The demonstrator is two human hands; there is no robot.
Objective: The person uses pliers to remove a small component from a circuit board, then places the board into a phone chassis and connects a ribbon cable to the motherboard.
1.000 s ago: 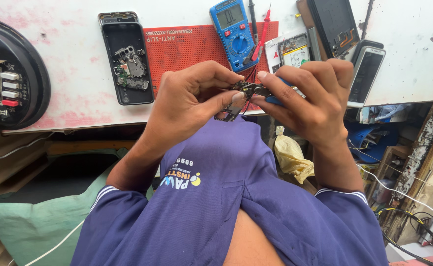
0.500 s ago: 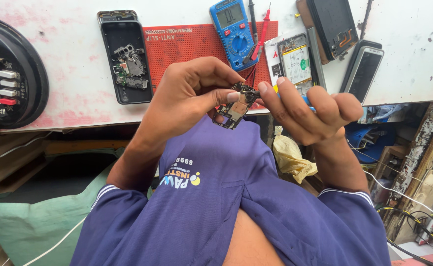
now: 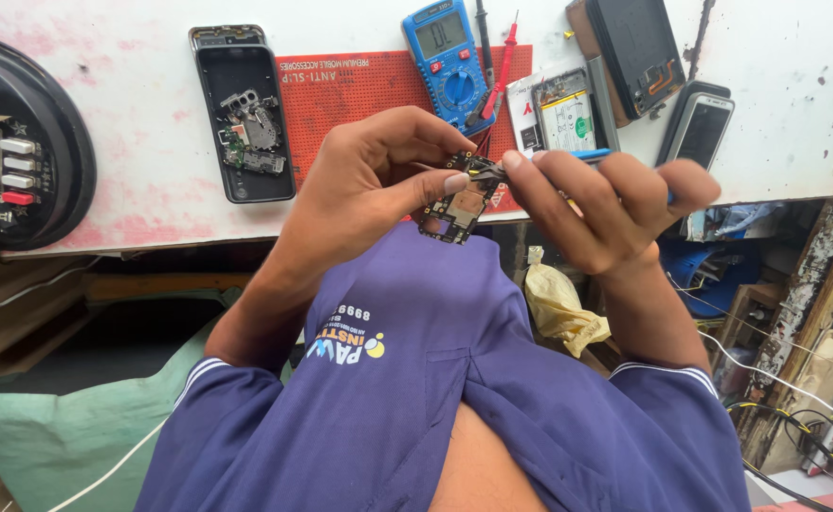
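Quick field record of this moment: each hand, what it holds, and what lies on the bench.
left hand: grips a small circuit board by its edge
right hand: holds a blue-handled tool, tip at the board's top
opened phone: back off, flat on the white bench
red mat: under the blue multimeter
battery: right of the multimeter
black round device: bench's left end

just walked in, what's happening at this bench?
A person holds a small phone circuit board in the left hand above the bench edge, while the right hand works at its top end with a blue-handled tool. An opened phone shell, a blue multimeter and a battery lie on the white bench.
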